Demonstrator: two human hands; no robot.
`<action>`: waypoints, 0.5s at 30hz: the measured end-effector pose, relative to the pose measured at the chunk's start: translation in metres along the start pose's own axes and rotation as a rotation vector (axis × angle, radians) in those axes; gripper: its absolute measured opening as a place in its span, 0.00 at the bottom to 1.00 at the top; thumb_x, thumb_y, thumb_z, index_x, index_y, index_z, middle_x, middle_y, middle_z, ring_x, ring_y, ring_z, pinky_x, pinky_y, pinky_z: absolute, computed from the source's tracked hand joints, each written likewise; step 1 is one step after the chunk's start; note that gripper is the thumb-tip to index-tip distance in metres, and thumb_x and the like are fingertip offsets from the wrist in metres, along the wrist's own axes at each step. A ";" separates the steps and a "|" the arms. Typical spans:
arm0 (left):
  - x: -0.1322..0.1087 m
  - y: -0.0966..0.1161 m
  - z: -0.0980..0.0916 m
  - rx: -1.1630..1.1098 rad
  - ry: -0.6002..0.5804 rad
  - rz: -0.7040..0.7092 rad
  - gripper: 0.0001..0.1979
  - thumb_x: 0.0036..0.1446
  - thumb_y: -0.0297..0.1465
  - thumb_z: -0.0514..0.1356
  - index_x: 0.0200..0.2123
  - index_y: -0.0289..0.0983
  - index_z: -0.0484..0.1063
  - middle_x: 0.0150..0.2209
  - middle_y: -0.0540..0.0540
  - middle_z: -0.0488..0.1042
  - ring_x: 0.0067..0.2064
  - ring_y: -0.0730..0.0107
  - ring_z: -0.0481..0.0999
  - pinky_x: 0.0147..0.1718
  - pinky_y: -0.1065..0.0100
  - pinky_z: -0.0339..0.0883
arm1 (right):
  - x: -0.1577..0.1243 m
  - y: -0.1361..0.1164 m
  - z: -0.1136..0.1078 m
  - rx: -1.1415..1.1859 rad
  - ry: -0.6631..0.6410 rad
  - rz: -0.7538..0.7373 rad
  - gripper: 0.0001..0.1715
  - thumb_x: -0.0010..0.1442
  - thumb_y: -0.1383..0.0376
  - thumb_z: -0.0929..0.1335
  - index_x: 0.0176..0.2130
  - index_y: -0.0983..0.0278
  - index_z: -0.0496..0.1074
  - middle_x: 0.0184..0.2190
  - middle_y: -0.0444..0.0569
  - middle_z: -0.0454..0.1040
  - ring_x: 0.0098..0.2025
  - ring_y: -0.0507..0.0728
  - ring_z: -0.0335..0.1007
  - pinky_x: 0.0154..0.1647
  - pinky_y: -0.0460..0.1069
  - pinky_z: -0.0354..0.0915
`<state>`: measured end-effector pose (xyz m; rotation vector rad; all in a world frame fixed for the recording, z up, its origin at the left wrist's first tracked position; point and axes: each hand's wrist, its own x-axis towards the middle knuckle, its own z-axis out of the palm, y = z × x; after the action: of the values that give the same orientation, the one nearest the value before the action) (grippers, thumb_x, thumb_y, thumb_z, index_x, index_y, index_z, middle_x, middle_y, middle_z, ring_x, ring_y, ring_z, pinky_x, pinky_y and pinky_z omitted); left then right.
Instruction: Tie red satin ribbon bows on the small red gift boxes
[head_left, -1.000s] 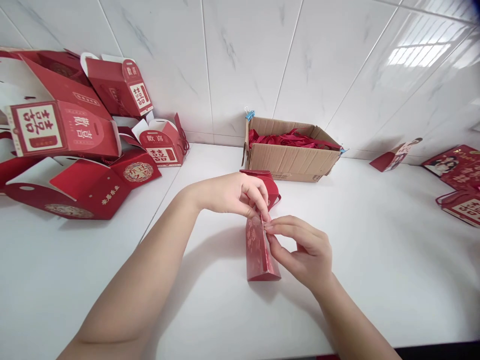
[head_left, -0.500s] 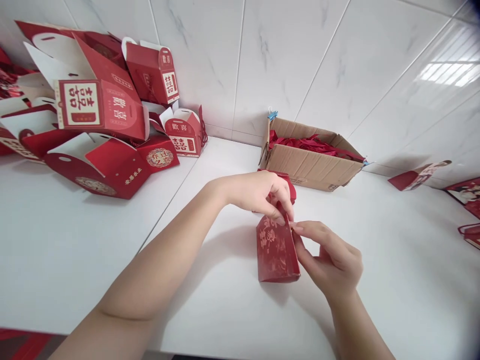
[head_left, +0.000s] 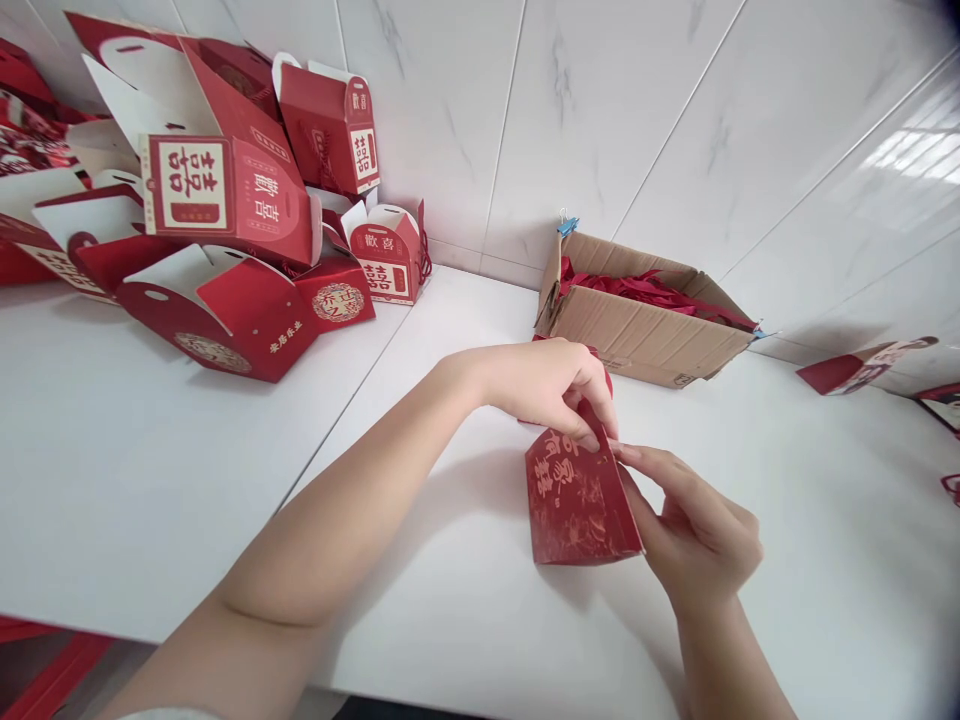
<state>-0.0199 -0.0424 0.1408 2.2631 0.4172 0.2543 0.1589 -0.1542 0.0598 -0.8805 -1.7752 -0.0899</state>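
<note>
A small red gift box (head_left: 581,510) with pale printed characters stands on the white table in front of me. My left hand (head_left: 566,390) reaches over it, with thumb and fingers pinching its top edge near a small hole. From the right, my right hand (head_left: 686,515) has its fingertips pressed to the same top edge, close to the left fingertips. Whether a thin ribbon or cord lies between the right fingers is hidden. Behind the left hand, part of another red item (head_left: 604,380) shows; the hand covers most of it.
A cardboard box (head_left: 652,335) holding red ribbons stands by the tiled wall, a blue binder clip (head_left: 568,226) on its corner. Several red gift boxes (head_left: 225,310) are piled at the left. A red folded piece (head_left: 862,368) lies at the right on the white table (head_left: 420,620).
The whole view has shifted, so everything sits further right. The gift box has turned slightly, showing more of its printed side. Both hands stay at its top edge.
</note>
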 end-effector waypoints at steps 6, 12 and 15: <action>0.001 -0.001 0.000 0.064 0.013 0.033 0.10 0.49 0.28 0.63 0.37 0.40 0.80 0.36 0.48 0.73 0.32 0.75 0.72 0.26 0.74 0.63 | 0.000 0.001 -0.001 -0.003 0.011 0.085 0.23 0.51 0.76 0.71 0.45 0.55 0.74 0.35 0.47 0.79 0.33 0.58 0.76 0.30 0.54 0.75; 0.001 -0.001 0.000 0.121 0.033 0.024 0.09 0.49 0.29 0.64 0.36 0.42 0.80 0.35 0.49 0.72 0.32 0.76 0.71 0.29 0.74 0.63 | 0.004 -0.002 -0.004 0.102 -0.054 0.201 0.18 0.53 0.76 0.69 0.40 0.56 0.75 0.35 0.49 0.75 0.35 0.57 0.74 0.32 0.53 0.73; 0.002 0.000 0.000 0.162 0.047 0.021 0.09 0.49 0.29 0.63 0.35 0.43 0.80 0.34 0.50 0.71 0.32 0.77 0.70 0.31 0.74 0.63 | 0.006 -0.002 -0.005 0.257 -0.101 0.360 0.13 0.56 0.73 0.67 0.39 0.58 0.76 0.35 0.50 0.75 0.36 0.57 0.73 0.34 0.52 0.71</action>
<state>-0.0185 -0.0418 0.1414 2.4251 0.4527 0.2939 0.1611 -0.1549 0.0680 -1.0132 -1.6474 0.4133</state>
